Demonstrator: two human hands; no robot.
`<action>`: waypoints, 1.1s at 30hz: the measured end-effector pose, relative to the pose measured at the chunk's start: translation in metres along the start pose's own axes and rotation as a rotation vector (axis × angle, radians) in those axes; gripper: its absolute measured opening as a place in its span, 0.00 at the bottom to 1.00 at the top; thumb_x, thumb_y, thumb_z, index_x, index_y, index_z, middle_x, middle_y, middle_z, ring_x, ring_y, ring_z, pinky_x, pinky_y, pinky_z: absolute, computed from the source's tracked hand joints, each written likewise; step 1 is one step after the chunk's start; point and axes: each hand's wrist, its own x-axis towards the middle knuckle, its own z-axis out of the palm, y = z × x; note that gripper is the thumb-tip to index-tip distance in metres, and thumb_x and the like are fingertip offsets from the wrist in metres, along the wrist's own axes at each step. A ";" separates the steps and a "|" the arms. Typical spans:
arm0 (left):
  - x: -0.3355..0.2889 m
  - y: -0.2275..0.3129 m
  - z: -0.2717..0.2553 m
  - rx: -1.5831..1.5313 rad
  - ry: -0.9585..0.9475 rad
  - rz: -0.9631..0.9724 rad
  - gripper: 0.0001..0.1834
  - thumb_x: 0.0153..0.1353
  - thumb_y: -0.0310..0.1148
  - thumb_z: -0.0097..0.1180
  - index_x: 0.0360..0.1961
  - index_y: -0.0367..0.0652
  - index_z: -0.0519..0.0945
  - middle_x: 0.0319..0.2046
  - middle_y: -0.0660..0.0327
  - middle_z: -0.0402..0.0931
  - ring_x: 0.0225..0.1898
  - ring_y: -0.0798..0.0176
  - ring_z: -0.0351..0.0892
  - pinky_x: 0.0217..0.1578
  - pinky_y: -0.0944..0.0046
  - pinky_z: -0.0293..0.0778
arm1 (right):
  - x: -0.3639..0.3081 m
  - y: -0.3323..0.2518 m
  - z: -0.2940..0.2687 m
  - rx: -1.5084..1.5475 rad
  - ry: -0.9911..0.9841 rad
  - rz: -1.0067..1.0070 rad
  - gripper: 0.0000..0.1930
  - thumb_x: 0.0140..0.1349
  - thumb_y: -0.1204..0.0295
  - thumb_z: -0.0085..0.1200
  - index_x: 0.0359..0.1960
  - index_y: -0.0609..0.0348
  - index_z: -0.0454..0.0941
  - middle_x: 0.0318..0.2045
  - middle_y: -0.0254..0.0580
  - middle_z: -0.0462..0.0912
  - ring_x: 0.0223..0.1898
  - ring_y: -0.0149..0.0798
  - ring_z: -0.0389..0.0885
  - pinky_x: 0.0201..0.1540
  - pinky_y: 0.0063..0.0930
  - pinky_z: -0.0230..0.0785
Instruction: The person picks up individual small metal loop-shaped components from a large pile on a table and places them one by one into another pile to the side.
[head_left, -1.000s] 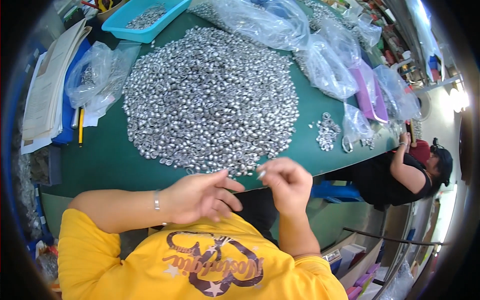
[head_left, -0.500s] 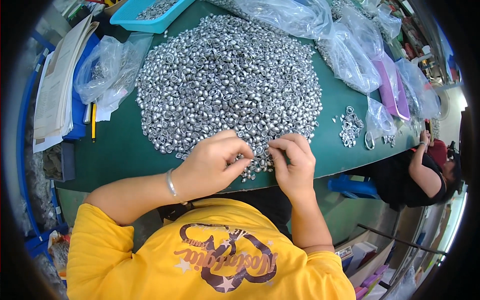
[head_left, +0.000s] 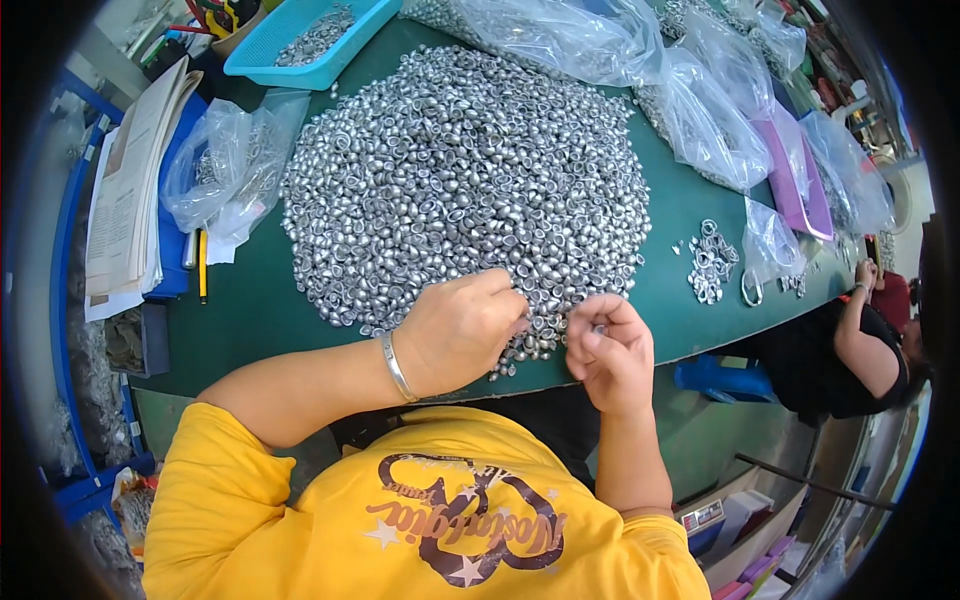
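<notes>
Left hand (head_left: 462, 335) bent over the metal pile (head_left: 465, 190), right hand (head_left: 618, 355) closed at its near edge

Your left hand reaches over the pile's near edge, back of the hand upward and fingers curled in and down. Thumb and forefinger draw close together over the small silvery pieces, but the fingertips are mostly hidden, so whether they grip a piece cannot be told. A silver bracelet (head_left: 396, 368) circles that wrist.

Your right hand sits a little way to the right, apart from the left, with its fingers folded toward the thumb. A small grey piece (head_left: 599, 329) shows between the thumb and the curled fingers, pinched there; its shape is too small to make out.

The pile lies in front of you on the green table (head_left: 670, 320), a broad heap of rounded, hollow metal pieces, with a few loose ones between your hands at its near edge. To its right is a small cluster of metal pieces (head_left: 712, 262). Beyond its far left side stands a light blue basket (head_left: 290, 75), and a clear plastic bag (head_left: 215, 165) lies to its left.
</notes>
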 end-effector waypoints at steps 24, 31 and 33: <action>-0.004 -0.021 -0.027 -1.791 -0.209 -0.813 0.04 0.59 0.28 0.50 0.35 0.41 0.74 0.17 0.74 0.60 0.16 0.79 0.53 0.15 0.79 0.51 | 0.014 -0.003 0.016 0.206 -0.164 0.214 0.05 0.57 0.79 0.47 0.35 0.66 0.73 0.22 0.33 0.69 0.18 0.24 0.61 0.20 0.14 0.53; -0.004 -0.028 -0.036 -1.789 -0.093 -0.705 0.07 0.58 0.28 0.48 0.35 0.37 0.74 0.26 0.61 0.72 0.24 0.71 0.71 0.20 0.77 0.66 | 0.018 -0.017 0.004 0.232 -0.125 0.167 0.05 0.53 0.81 0.45 0.31 0.68 0.72 0.19 0.43 0.73 0.14 0.26 0.62 0.15 0.14 0.53; -0.002 -0.027 -0.044 -1.823 0.021 -0.722 0.04 0.55 0.25 0.45 0.30 0.38 0.71 0.35 0.52 0.74 0.33 0.61 0.77 0.23 0.72 0.74 | 0.014 -0.011 0.013 -0.538 0.089 -0.065 0.04 0.51 0.82 0.50 0.30 0.68 0.75 0.19 0.36 0.74 0.15 0.24 0.64 0.17 0.12 0.54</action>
